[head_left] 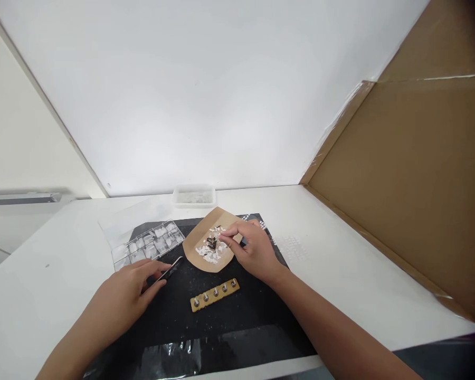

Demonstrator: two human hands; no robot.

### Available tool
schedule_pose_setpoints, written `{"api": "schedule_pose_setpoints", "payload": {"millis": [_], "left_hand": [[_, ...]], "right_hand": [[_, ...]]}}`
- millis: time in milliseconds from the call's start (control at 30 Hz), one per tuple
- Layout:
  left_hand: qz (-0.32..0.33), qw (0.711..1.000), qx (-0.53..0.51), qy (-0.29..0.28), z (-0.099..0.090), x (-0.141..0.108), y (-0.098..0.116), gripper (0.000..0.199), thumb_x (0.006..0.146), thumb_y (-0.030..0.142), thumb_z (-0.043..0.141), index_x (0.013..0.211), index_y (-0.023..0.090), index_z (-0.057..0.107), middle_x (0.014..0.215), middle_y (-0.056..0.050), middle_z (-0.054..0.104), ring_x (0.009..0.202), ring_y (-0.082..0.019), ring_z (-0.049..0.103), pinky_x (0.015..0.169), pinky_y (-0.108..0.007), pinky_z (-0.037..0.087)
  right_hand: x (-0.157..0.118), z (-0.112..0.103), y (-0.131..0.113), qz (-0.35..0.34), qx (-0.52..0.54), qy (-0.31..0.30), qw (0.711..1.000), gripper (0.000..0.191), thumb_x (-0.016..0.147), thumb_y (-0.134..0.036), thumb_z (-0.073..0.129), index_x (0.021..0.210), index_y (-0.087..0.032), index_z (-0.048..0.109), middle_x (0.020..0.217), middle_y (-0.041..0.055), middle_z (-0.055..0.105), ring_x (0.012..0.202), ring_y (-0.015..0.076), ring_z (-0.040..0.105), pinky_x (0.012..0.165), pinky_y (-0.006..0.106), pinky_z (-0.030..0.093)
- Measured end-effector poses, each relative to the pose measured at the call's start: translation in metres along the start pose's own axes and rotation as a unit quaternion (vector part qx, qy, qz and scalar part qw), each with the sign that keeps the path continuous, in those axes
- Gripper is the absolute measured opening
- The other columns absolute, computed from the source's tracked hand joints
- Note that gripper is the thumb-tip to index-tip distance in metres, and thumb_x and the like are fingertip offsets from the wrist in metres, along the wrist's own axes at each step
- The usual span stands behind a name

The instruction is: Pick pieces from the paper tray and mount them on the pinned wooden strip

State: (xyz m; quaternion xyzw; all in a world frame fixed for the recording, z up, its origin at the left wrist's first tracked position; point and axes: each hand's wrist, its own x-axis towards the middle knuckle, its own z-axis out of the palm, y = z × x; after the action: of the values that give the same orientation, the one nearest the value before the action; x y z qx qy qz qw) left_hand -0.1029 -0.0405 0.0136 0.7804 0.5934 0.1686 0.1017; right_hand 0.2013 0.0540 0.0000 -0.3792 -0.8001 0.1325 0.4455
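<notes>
My right hand (250, 244) reaches over a brown sheet of paper (193, 247), thumb and forefinger pinched at the edge of a pile of small white flakes (210, 256). Whatever lies between those fingertips is too small to name. Some dark and gold bits (211, 243) sit amid the flakes. In my left hand (136, 287) is a slim dark tool with a pale edge (173, 268), its tip pointing toward the paper. Below the paper lies a wooden strip (215, 295) with several small metal posts, each bearing a whitish upright piece.
A clear compartment box (150, 243) of whitish pieces stands beyond my left hand. Behind the black mat (257, 327) is a translucent tray (193, 196). Cardboard (411, 184) rises along the right, and a white wall (206, 95) closes the back.
</notes>
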Motion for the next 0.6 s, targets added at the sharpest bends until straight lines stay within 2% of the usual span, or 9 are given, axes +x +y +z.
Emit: {"api": "schedule_pose_setpoints", "payload": {"millis": [167, 267, 333, 400, 467, 533, 600], "left_hand": [[0.004, 0.996, 0.067, -0.066, 0.006, 0.013, -0.003, 0.031, 0.101, 0.035, 0.050, 0.119, 0.031, 0.075, 0.108, -0.006, 0.077, 0.090, -0.024, 0.073, 0.072, -0.032, 0.054], [0.045, 0.983, 0.151, -0.095, 0.000, 0.030, 0.000, 0.031, 0.101, 0.029, 0.048, 0.111, 0.029, 0.077, 0.106, -0.008, 0.074, 0.098, -0.026, 0.070, 0.071, -0.032, 0.051], [0.077, 0.973, 0.197, -0.089, -0.007, 0.041, 0.003, 0.032, 0.101, 0.026, 0.046, 0.104, 0.027, 0.078, 0.103, -0.010, 0.073, 0.099, -0.028, 0.068, 0.069, -0.033, 0.049], [0.100, 0.972, 0.206, -0.051, -0.011, 0.051, 0.009, 0.033, 0.102, 0.026, 0.046, 0.098, 0.025, 0.078, 0.098, -0.010, 0.073, 0.095, -0.029, 0.066, 0.074, -0.037, 0.049], [0.128, 0.983, 0.134, -0.006, -0.011, 0.060, 0.017, 0.031, 0.104, 0.031, 0.047, 0.103, 0.026, 0.079, 0.097, -0.008, 0.075, 0.094, -0.028, 0.067, 0.087, -0.042, 0.050], [0.136, 0.991, -0.014, 0.010, -0.005, 0.065, 0.027, 0.029, 0.104, 0.035, 0.051, 0.112, 0.029, 0.078, 0.106, -0.006, 0.077, 0.098, -0.025, 0.070, 0.094, -0.040, 0.051], [0.084, 0.981, -0.173, 0.010, 0.006, 0.068, 0.035, 0.029, 0.104, 0.040, 0.054, 0.117, 0.028, 0.077, 0.109, -0.005, 0.079, 0.098, -0.022, 0.072, 0.090, -0.035, 0.054]], "right_hand": [[-0.001, 0.004, 0.002, -0.021, 0.014, 0.030, 0.999, 0.014, 0.097, -0.026, 0.074, 0.085, -0.024, 0.068, 0.088, -0.0017, 0.080, 0.082, 0.0188, 0.074, 0.081, 0.039, 0.037], [-0.003, 0.007, 0.004, -0.031, 0.019, 0.062, 0.997, 0.017, 0.094, -0.028, 0.077, 0.082, -0.024, 0.066, 0.086, -0.0007, 0.079, 0.080, 0.0198, 0.074, 0.080, 0.040, 0.038], [-0.003, 0.008, 0.005, -0.034, 0.022, 0.063, 0.997, 0.018, 0.094, -0.028, 0.077, 0.081, -0.024, 0.065, 0.085, -0.0011, 0.080, 0.079, 0.0199, 0.074, 0.080, 0.040, 0.039], [-0.004, 0.009, 0.003, -0.036, 0.038, 0.063, 0.997, 0.019, 0.094, -0.028, 0.077, 0.081, -0.024, 0.064, 0.084, -0.0019, 0.079, 0.079, 0.0197, 0.075, 0.081, 0.040, 0.041], [-0.004, 0.012, -0.003, -0.037, 0.075, 0.080, 0.993, 0.019, 0.095, -0.026, 0.075, 0.082, -0.025, 0.062, 0.083, -0.0015, 0.079, 0.082, 0.0197, 0.076, 0.080, 0.038, 0.046], [-0.005, 0.014, -0.010, -0.041, 0.112, 0.106, 0.987, 0.018, 0.096, -0.025, 0.074, 0.084, -0.025, 0.060, 0.083, -0.0003, 0.078, 0.086, 0.0197, 0.076, 0.079, 0.036, 0.050], [-0.005, 0.017, -0.016, -0.059, 0.109, 0.115, 0.986, 0.018, 0.096, -0.025, 0.074, 0.086, -0.025, 0.059, 0.085, -0.0001, 0.078, 0.087, 0.0193, 0.077, 0.080, 0.036, 0.050]]}}
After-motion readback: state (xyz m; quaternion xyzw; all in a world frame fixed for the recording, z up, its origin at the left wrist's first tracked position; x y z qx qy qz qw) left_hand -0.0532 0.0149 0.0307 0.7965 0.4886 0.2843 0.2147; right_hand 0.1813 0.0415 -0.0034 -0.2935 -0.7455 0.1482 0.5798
